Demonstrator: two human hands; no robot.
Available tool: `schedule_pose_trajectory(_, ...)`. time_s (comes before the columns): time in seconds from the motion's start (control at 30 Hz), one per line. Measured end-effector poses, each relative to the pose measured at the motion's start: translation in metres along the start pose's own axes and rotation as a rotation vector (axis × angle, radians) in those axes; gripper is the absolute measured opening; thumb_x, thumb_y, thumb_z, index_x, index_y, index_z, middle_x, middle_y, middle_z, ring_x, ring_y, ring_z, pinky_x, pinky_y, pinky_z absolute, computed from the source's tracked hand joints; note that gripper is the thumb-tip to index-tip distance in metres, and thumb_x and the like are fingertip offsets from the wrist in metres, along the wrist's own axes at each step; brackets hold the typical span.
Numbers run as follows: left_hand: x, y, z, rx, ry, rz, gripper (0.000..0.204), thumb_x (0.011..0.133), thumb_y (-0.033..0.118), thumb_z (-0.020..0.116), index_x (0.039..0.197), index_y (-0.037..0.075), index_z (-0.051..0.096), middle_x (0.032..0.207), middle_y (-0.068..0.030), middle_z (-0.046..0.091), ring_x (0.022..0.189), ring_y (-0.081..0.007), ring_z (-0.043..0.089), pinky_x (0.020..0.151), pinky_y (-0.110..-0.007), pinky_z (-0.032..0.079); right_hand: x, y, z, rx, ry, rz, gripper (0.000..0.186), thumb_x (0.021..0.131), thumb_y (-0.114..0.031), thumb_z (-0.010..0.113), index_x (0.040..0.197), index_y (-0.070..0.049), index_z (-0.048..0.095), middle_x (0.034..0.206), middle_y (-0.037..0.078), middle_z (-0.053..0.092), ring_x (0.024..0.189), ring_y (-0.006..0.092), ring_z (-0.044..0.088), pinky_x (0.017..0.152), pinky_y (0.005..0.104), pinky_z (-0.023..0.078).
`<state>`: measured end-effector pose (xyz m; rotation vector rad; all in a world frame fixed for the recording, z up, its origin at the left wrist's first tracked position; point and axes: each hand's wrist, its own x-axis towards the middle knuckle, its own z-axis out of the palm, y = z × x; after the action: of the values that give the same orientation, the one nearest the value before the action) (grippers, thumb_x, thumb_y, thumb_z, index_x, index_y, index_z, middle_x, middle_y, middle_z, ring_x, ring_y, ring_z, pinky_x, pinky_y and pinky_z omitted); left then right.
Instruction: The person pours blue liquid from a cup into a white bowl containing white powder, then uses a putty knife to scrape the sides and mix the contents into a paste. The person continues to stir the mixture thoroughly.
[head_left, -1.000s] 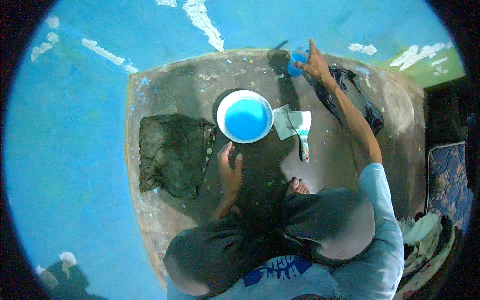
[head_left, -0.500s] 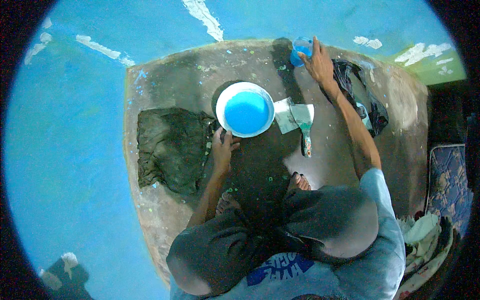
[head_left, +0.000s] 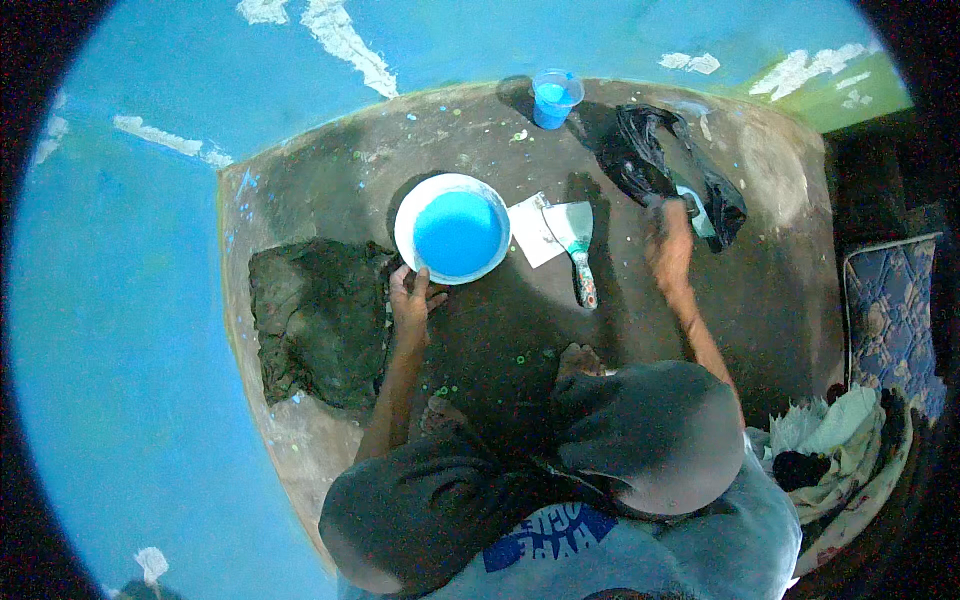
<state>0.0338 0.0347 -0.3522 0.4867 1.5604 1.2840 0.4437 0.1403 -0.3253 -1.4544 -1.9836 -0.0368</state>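
A white bowl (head_left: 404,232) of bright blue paint stands on the floor in front of me. My left hand (head_left: 411,302) grips its near rim, with the thumb on the edge and the other fingers below. My right hand (head_left: 672,250) is beside the near end of a black plastic bag (head_left: 640,150); motion smears its fingers. A clear plastic cup (head_left: 556,98) with blue liquid stands by the wall. Right of the bowl, a putty knife (head_left: 572,226) with a speckled handle lies partly over a flat pale square piece (head_left: 533,232).
A dark crumpled cloth (head_left: 318,325) lies left of the bowl. Blue walls (head_left: 120,300) with white filler patches bound the floor at left and ahead. At the right are a patterned mattress (head_left: 890,310) and a heap of fabric (head_left: 835,440).
My right hand has let go of the cup by the wall and come back toward me, beside the black bag. My left hand stays on the bowl. The whole view has shifted slightly.
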Motion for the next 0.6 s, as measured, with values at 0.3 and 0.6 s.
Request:
schedule_pose_trajectory(0.3,0.018,-0.002,-0.017,0.053,-0.084,0.013,0.037,0.09,0.012,0.056,0.12,-0.002,0.041,0.105,-0.0137,0.056,0.082,-0.024,0.065,0.067,-0.036,0.057,0.023,0.153,-0.014,-0.364,-0.399,0.057,0.034,0.083,-0.023,0.064,0.105,0.002,0.056,0.11,0.019,0.062,0.103,0.0374,0.058,0.087,0.0422,0.046)
schedule_pose_trajectory(0.6,0.004,0.006,-0.017,0.192,-0.081,-0.005,0.042,0.083,0.012,0.055,0.116,-0.01,0.04,0.102,-0.0186,0.059,0.081,-0.0277,0.065,0.07,-0.04,0.056,-0.016,0.218,0.007,0.395,-0.28,0.345,0.04,0.081,-0.035,0.067,0.085,0.003,0.055,0.08,0.019,0.058,0.079,0.0328,0.057,0.069,0.0414,0.045)
